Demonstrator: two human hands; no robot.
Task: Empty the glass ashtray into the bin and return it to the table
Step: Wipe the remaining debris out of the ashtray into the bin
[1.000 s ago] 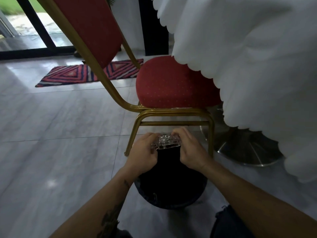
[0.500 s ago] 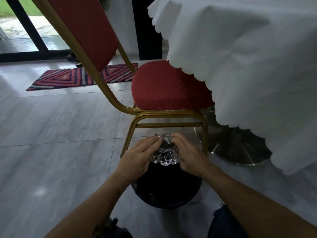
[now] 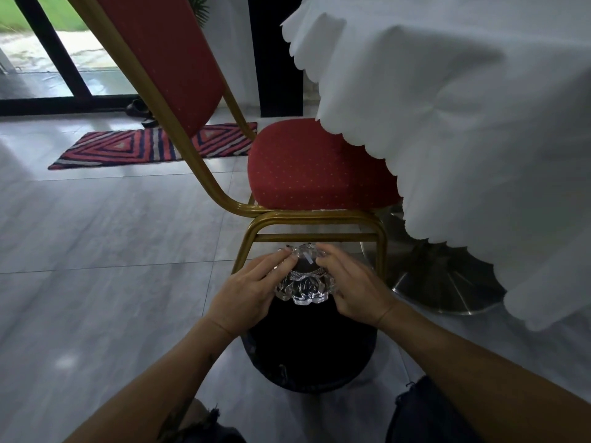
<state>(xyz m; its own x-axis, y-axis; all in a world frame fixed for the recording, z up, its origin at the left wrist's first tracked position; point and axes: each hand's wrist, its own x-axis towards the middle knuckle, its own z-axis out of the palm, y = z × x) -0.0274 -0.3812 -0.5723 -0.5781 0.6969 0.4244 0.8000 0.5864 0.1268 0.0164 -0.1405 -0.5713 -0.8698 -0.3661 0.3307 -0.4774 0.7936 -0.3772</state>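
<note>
Glass ashtray (image 3: 303, 282) sits clamped between our left hand (image 3: 249, 294) at its 9 o'clock and our right hand (image 3: 351, 287) at 3, directly over the black bin (image 3: 307, 353) so debris would drop inside. Grey floor tiles (image 3: 112, 251) lie below; at 12 o'clock stands a red chair (image 3: 319, 174), and at 2 the white-draped table (image 3: 463, 123).

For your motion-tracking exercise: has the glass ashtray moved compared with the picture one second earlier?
Yes. The glass ashtray has tipped back towards the person, no longer edge-on; it still sits over the bin, below the chair rail.
</note>
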